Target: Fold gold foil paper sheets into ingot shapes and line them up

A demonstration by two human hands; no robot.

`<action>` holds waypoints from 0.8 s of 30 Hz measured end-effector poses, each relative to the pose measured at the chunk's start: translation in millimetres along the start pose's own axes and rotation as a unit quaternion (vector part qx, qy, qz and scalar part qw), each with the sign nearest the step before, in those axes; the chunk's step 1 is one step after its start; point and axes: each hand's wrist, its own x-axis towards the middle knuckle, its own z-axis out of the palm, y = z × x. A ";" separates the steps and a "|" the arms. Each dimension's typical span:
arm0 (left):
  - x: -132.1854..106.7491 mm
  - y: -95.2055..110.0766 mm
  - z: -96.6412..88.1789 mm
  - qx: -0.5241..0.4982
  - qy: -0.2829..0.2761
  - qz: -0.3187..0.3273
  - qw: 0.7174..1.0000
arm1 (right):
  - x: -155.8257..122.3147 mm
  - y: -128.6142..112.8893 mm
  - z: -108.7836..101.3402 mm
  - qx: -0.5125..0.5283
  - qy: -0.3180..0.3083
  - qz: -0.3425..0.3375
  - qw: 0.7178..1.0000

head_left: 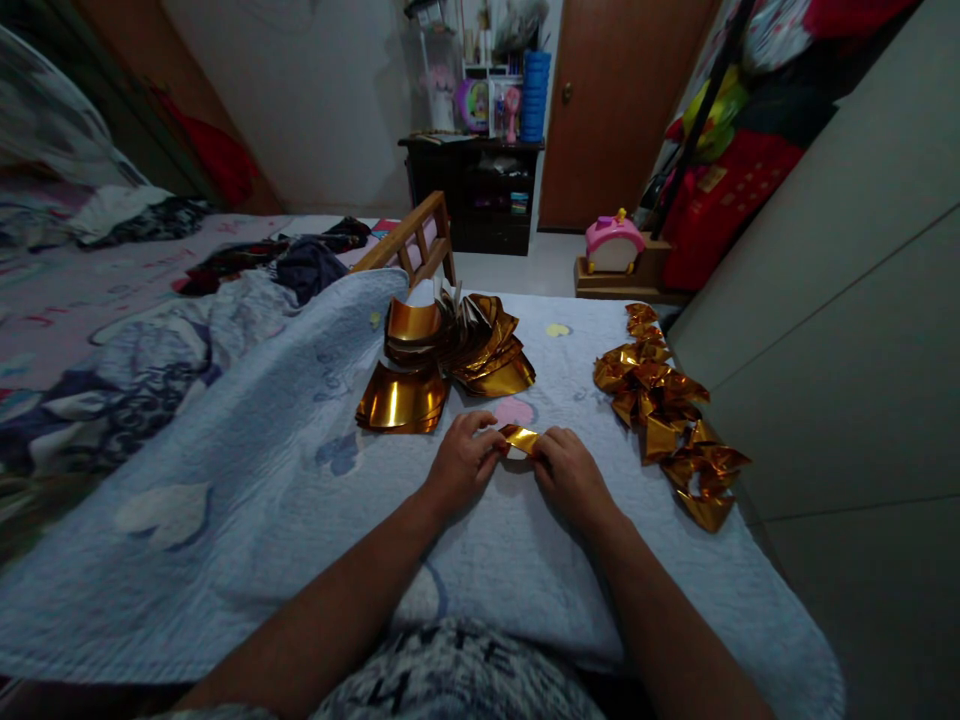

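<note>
Between my two hands is a small folded piece of gold foil paper (523,440), held just above the light blue quilt (360,540). My left hand (463,462) pinches its left end, and my right hand (574,475) grips its right end. Beyond my left hand lie fanned stacks of flat gold foil sheets (405,397), some with pale undersides showing. To the right of my right hand, several folded gold foil pieces (660,400) lie in a loose heap along the quilt's right side. My fingertips partly hide the ends of the held piece.
A wooden rail (435,225) stands at the quilt's far left edge, with a bed of rumpled clothes (247,290) beyond. A dark cabinet (472,195) and a pink toy (613,243) are at the back. A pale wardrobe wall (847,330) flanks the right side.
</note>
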 end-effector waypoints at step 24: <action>1.1 1.8 1.8 -0.022 -0.072 0.016 0.997 | -1.7 0.0 -2.0 0.023 0.007 0.021 1.000</action>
